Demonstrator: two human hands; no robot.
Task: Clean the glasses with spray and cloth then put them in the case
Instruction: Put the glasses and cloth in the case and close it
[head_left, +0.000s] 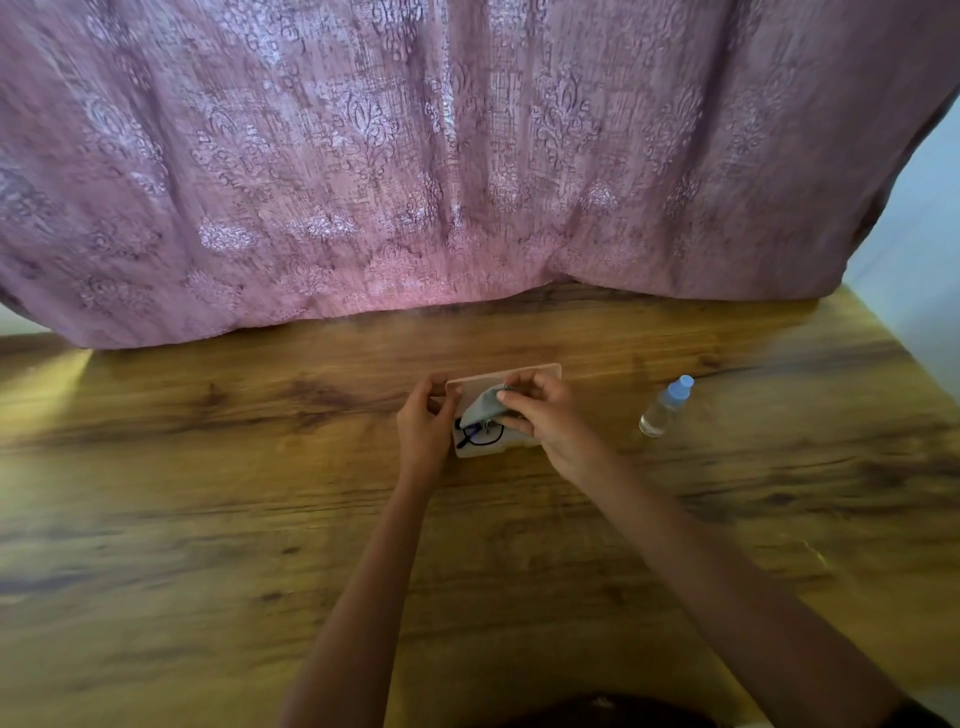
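A pale pink case (537, 371) lies open on the wooden table (208, 493), its lid raised at the back. Dark-framed glasses (480, 435) lie in the lower half of the case. My right hand (540, 410) pinches a grey cloth (480, 405) over the glasses, just above the case. My left hand (426, 421) rests at the case's left edge, fingers curled by the lid's corner; whether it grips the case is unclear. A small clear spray bottle (665, 408) with a pale blue cap stands to the right of the case, apart from both hands.
A pink patterned curtain (415, 171) hangs along the far edge of the table. The table's right edge runs diagonally past the spray bottle, with a pale wall (919, 249) beyond. Wooden tabletop stretches to the left and towards me.
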